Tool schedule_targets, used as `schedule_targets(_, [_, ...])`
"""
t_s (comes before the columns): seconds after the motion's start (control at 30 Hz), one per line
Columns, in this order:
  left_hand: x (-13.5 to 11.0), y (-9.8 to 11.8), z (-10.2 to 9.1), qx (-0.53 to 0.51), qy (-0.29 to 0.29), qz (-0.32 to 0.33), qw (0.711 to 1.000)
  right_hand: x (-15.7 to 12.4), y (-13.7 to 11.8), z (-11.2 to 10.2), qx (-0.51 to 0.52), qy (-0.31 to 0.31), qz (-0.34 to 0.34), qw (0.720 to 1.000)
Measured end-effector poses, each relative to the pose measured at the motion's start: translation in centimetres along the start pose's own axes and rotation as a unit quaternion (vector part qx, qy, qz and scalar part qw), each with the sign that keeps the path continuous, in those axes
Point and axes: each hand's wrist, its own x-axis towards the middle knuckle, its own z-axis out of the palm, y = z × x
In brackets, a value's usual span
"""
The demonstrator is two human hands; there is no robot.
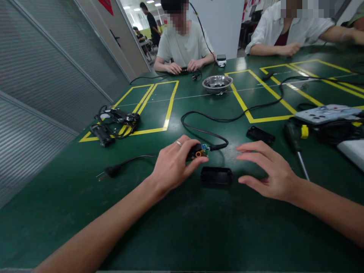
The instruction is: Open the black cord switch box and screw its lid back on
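Lying at far left: a tangled cable bundle (125,116) with a black block (102,135) at its near end, across yellow tape (172,106) on the green table (182,227).
Two-pin plug (112,171): nearer the wearer, its cord running rightward toward the left hand (173,163).
Ringed fingers: this hand pinches a small circuit board (203,149) between thumb and fingers, partly hiding it.
Person opposite (183,43): seated in a pale shirt, both hands on a small dark object.
Board: above the table near the middle, between the two hands; a copper-coloured coil (198,154) shows on it.
Black shell (216,176): lying open just on the near side of the board.
Steel bowl (217,84): well beyond, small dark contents inside.
Black cable (204,112): loops from the board's right end toward the far right.
Right hand (267,170): spread, fingers curved, thumb apart, holding nothing.
Second shell (261,135): just beyond those fingers.
Person in white (284,34): seated across, forearms at the table.
Screwdriver (292,137): handle away from the wearer, shaft partly behind the right wrist.
Phone (330,113): atop black cables.
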Motion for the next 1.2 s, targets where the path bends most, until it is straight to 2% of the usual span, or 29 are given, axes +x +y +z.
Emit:
schedule_targets(0.07, [-0.2, 1.3, 0.7, -0.029, -0.029, 0.048, 0.998, 0.1, 0.2, -0.2, 0.007, 0.018, 0.022, 1.000])
schedule_targets(0.13, [-0.2, 2.3, 1.0, -0.063, -0.041, 0.082, 0.994, 0.2, 0.2, 0.0, 0.015, 0.001, 0.023, 1.000])
schedule_targets(0.23, [-0.1, 2.9, 1.1, -0.088, -0.053, 0.097, 0.990, 0.2, 0.2, 0.5, 0.016, -0.036, 0.003, 0.999])
schedule_targets(0.4, [-1.2, 1.9, 1.3, -0.081, -0.142, 0.094, 0.982, 0.0, 0.6, 0.3, 0.023, -0.066, 0.040, 0.997])
schedule_targets(0.5, [-2.1, 1.1, 1.5, -0.093, -0.172, 0.077, 0.978, 0.0, 0.8, 0.1, 0.033, -0.091, 0.067, 0.993])
schedule_targets(0.77, [-1.9, 1.4, 2.1, -0.121, -0.182, 0.049, 0.975, 0.0, 0.6, -0.2, 0.065, -0.179, 0.131, 0.973])
schedule_targets(1.03, [-1.8, 1.5, 1.9, -0.151, -0.184, 0.046, 0.970, -0.1, 0.5, 0.1, 0.083, -0.153, 0.115, 0.978])
schedule_targets(1.2, [-1.7, 1.6, 1.8, -0.137, -0.178, 0.048, 0.973, 0.0, 0.6, 0.2, 0.091, -0.146, 0.152, 0.973])
